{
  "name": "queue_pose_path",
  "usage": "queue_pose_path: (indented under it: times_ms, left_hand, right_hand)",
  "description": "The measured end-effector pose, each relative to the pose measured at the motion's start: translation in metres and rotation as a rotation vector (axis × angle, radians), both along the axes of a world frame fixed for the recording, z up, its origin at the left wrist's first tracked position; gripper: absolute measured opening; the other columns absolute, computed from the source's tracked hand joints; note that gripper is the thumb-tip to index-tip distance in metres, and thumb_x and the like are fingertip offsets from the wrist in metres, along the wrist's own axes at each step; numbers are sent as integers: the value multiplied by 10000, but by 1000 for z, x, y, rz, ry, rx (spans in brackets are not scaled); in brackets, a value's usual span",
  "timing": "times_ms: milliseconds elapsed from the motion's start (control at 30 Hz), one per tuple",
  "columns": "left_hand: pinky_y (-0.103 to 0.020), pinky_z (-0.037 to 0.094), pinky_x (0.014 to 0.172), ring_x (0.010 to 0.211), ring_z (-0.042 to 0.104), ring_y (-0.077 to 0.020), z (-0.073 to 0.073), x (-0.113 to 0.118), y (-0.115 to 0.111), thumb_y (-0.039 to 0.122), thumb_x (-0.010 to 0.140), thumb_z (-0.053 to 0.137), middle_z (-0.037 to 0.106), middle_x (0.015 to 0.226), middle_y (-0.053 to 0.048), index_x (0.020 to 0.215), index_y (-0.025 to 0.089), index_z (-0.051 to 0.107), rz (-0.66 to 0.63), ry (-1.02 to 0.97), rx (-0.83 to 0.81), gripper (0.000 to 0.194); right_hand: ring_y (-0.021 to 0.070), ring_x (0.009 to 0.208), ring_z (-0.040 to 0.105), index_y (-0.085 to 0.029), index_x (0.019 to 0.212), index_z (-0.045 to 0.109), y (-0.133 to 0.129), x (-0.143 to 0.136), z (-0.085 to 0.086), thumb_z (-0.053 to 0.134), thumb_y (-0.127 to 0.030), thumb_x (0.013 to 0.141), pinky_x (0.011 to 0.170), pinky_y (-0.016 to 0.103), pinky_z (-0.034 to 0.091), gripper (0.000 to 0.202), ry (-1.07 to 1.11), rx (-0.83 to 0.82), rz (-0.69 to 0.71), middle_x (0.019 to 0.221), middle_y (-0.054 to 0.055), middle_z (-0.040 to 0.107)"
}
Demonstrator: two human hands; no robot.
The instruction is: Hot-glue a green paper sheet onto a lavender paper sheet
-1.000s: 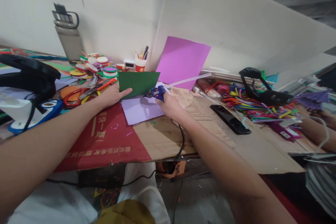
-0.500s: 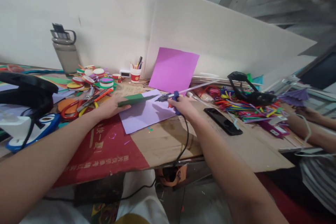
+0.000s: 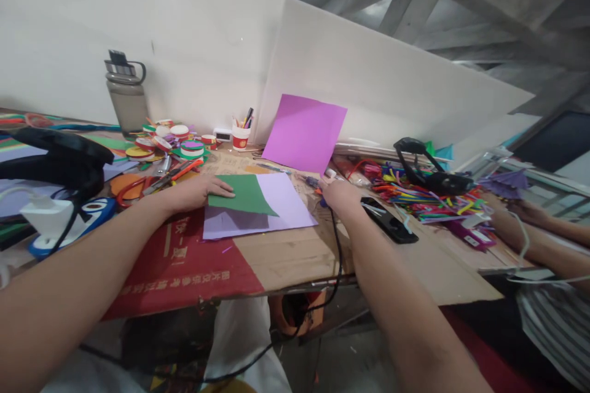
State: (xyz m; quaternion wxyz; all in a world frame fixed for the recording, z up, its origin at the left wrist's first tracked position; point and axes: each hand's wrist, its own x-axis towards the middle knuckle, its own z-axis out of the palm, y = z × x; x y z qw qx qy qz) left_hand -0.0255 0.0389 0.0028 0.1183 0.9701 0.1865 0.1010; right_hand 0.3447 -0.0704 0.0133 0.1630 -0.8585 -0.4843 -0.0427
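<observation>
My left hand [image 3: 209,190] holds the left edge of a green sheet of paper [image 3: 246,193], fingers on top of it. The green sheet lies over a light purple sheet [image 3: 290,206], its near edge slightly raised above a shadow. To the right of the sheets, my right hand [image 3: 338,194] is closed around a blue hot glue gun [image 3: 312,182], whose nozzle points left. Most of the gun is hidden by the hand. A black cord [image 3: 340,245] runs down from it over the table edge.
A magenta sheet [image 3: 305,132] leans on the white board. At right are a phone [image 3: 389,220], colourful pipe cleaners [image 3: 405,196] and another person's arms [image 3: 530,230]. At left stand ribbon spools [image 3: 191,148], scissors [image 3: 133,191], a bottle [image 3: 126,95] and a white plug [image 3: 46,218].
The green sheet has come down from a tilted hold onto the light purple sheet. My right hand has moved the glue gun right, away from the sheets. The head view has shifted slightly.
</observation>
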Motion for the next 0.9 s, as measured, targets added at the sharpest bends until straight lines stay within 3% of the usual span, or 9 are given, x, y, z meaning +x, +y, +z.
queue_pose_path:
  times_ms: [100,233,333,433,533,700,900]
  left_hand:
    - [-372,398,1057,1188,555,-223,5,-4,-7,70,736,494,608,1317,-48,1200,265,669,-28,18,-10,533]
    - [-400,383,1070,1198,549,-246,6,-5,-11,59,699,537,585,1342,-58,1232,281,647,-33,22,-4,587]
    - [-397,386,1067,1194,555,-254,4,-5,-11,94,722,560,582,1344,-72,1230,270,650,-52,23,6,546]
    - [-387,401,1052,1192,558,-254,4,-6,-10,93,728,558,592,1331,-81,1228,252,653,-55,21,21,533]
    - [-372,422,1026,1160,581,-243,6,-6,-11,84,733,546,624,1290,-76,1229,241,653,-40,50,31,531]
    - [-333,434,1010,1136,592,-215,8,-7,-13,75,723,554,659,1231,-68,1179,227,680,-5,36,9,497]
    - [-292,447,983,1064,609,-187,5,-11,-18,67,721,552,649,1152,-72,1052,214,726,64,-34,50,402]
  right_hand:
    - [314,1135,560,-86,997,674,-1,-33,7,406,-385,943,954,459,398,405,-183,104,160,1085,259,637]
    - [211,1258,475,-119,1292,531,14,-93,8,306,-340,987,1075,377,318,439,-107,245,688,1316,165,560]
    - [214,1408,291,-76,1428,378,34,-129,1,310,-430,983,1140,365,231,573,-18,127,936,1496,177,370]
    - [261,1451,174,-28,1481,251,54,-147,-12,270,-514,973,1161,421,169,703,30,-63,984,1553,210,215]
    - [280,1461,116,-30,1499,201,67,-152,-28,201,-560,967,1168,443,124,751,38,-173,1001,1569,196,153]
    - [288,1463,95,-8,1494,211,72,-153,-44,147,-608,951,1168,470,77,811,-9,-145,1009,1570,193,140]
    - [267,1468,65,-33,1508,174,72,-154,-43,150,-635,939,1169,467,52,829,-5,-180,1005,1575,174,116]
